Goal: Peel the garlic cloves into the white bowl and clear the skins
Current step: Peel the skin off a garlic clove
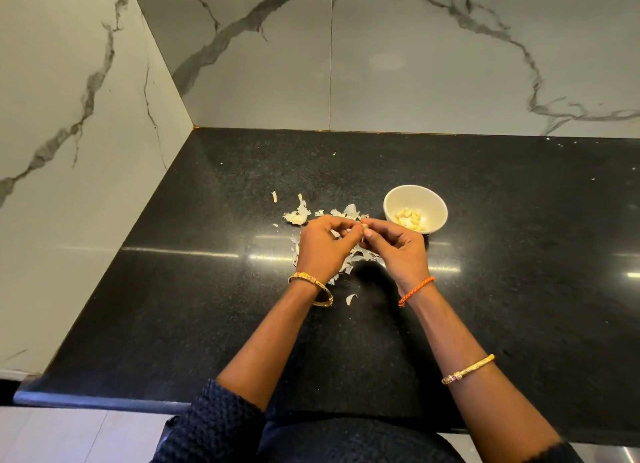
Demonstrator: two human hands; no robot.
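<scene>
Both forearms reach over the black counter; left hand and right hand pinch one garlic clove between fingertips, mid-peel. Next, I judge, it drops into the white bowl just right. Loose skins litter beneath, uncleared.

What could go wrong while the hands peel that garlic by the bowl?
The clove, pinched between the left hand and right hand, might slip onto the skins. The right hand is close to the white bowl and could bump it. Light skins may drift across the black counter.
</scene>
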